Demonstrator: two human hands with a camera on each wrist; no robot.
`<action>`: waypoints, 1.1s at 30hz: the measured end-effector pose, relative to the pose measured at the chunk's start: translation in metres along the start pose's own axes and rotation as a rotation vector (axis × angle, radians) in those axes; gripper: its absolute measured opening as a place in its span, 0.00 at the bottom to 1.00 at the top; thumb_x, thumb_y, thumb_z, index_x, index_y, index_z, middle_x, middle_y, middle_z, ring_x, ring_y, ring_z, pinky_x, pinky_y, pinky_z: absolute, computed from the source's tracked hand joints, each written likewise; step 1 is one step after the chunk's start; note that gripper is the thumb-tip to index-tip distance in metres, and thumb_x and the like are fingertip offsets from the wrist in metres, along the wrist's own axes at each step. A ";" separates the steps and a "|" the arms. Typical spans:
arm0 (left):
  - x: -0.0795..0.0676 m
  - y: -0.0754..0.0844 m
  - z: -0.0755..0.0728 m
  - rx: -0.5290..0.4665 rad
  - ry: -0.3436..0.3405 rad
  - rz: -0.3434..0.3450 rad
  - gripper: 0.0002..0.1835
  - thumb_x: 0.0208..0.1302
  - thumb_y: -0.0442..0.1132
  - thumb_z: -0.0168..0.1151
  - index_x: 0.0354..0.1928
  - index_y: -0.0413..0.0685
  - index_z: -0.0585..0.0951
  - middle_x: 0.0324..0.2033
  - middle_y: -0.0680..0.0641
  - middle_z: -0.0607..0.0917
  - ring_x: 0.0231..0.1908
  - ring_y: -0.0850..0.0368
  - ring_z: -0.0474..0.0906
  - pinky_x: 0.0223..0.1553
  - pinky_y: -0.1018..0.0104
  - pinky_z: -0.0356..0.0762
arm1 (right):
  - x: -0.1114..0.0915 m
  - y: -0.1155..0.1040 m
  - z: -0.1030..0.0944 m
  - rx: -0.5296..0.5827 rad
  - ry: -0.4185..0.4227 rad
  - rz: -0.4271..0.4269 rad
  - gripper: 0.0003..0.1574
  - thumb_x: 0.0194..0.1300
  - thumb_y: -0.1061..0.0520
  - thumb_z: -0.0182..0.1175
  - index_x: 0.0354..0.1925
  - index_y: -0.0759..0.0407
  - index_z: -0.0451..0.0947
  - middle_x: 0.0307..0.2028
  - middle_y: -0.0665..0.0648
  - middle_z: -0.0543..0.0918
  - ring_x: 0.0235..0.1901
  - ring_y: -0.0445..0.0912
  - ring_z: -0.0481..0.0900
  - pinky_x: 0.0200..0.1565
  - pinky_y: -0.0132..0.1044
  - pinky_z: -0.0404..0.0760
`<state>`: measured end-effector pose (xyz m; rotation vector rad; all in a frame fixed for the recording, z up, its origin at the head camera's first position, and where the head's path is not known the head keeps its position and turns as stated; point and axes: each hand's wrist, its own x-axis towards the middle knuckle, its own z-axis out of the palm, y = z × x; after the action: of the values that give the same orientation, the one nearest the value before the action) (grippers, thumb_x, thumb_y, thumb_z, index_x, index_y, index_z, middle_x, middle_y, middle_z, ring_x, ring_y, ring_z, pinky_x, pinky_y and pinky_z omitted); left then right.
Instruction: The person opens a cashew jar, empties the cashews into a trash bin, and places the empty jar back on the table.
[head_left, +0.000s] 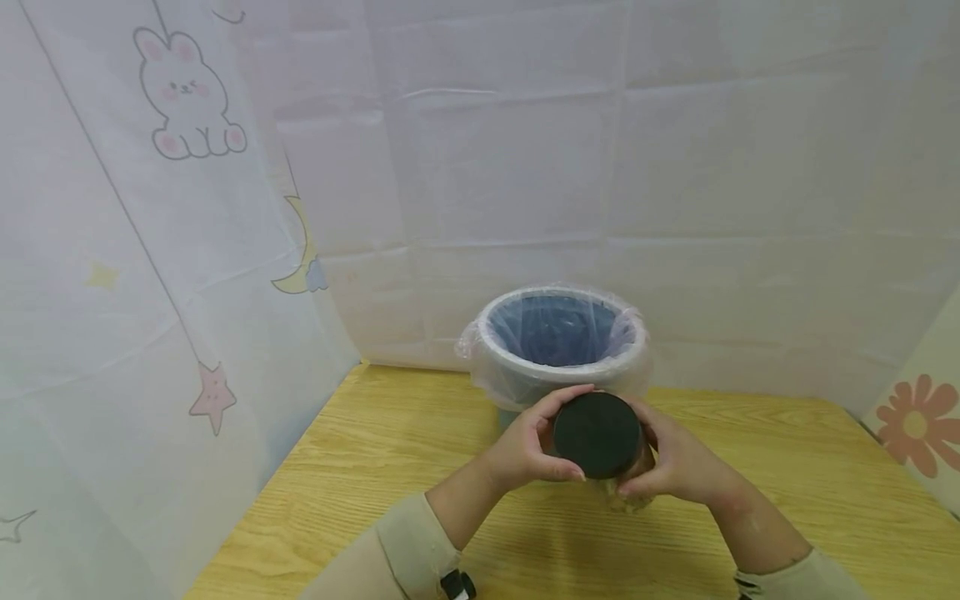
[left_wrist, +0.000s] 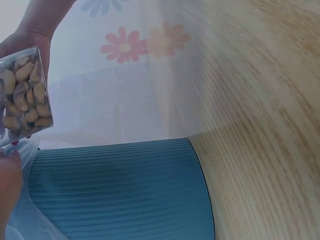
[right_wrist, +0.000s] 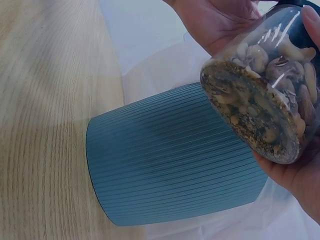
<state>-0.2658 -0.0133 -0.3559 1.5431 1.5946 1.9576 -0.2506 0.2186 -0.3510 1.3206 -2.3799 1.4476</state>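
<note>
A clear jar of cashew nuts [right_wrist: 265, 100] with a round black lid [head_left: 597, 433] is held above the wooden table [head_left: 360, 467], just in front of a blue ribbed bin [right_wrist: 170, 170]. My left hand [head_left: 534, 446] grips the lid from the left, fingers curled over its edge. My right hand [head_left: 675, 462] cups the jar body from the right and below. The jar [left_wrist: 22, 95] tilts, its base showing in the right wrist view. The bin [head_left: 558, 342] is lined with a clear plastic bag and looks empty inside.
White sheets printed with a rabbit [head_left: 187, 96], moon and stars hang at the left and back. A flower-print sheet [head_left: 918, 425] closes the right side. Bare wooden tabletop lies left and right of the bin.
</note>
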 end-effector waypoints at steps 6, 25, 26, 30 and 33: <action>-0.002 -0.016 -0.002 0.002 0.037 0.006 0.52 0.44 0.54 0.71 0.68 0.43 0.54 0.63 0.44 0.64 0.59 0.56 0.64 0.59 0.62 0.64 | 0.000 0.002 0.001 -0.065 0.031 0.000 0.59 0.36 0.64 0.75 0.65 0.54 0.57 0.57 0.52 0.69 0.55 0.40 0.68 0.54 0.30 0.66; 0.001 -0.008 0.013 0.048 0.216 -0.037 0.48 0.48 0.46 0.70 0.68 0.45 0.55 0.63 0.42 0.63 0.59 0.57 0.65 0.59 0.66 0.64 | -0.001 -0.001 0.003 -0.239 0.182 0.018 0.58 0.34 0.57 0.78 0.63 0.53 0.60 0.53 0.48 0.72 0.51 0.35 0.69 0.50 0.27 0.68; 0.000 -0.008 0.015 0.055 0.229 -0.046 0.48 0.48 0.48 0.70 0.68 0.47 0.55 0.63 0.43 0.63 0.59 0.57 0.65 0.59 0.67 0.65 | -0.001 0.000 0.003 -0.235 0.187 0.019 0.58 0.34 0.57 0.78 0.63 0.52 0.60 0.53 0.47 0.72 0.51 0.35 0.70 0.50 0.27 0.68; 0.000 -0.006 0.019 0.083 0.267 -0.063 0.49 0.47 0.52 0.70 0.68 0.50 0.55 0.61 0.46 0.65 0.58 0.58 0.66 0.58 0.67 0.65 | 0.000 0.000 0.003 -0.220 0.195 0.028 0.58 0.33 0.57 0.78 0.62 0.51 0.61 0.53 0.45 0.72 0.52 0.36 0.70 0.50 0.27 0.68; 0.000 -0.006 0.021 0.100 0.282 -0.062 0.49 0.46 0.52 0.70 0.68 0.50 0.56 0.61 0.47 0.65 0.58 0.57 0.66 0.58 0.66 0.65 | -0.001 -0.001 0.003 -0.220 0.198 0.034 0.58 0.33 0.57 0.78 0.62 0.51 0.61 0.53 0.45 0.72 0.52 0.36 0.70 0.50 0.28 0.68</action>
<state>-0.2522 0.0017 -0.3631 1.2761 1.8488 2.1689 -0.2483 0.2165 -0.3521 1.0410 -2.3605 1.2166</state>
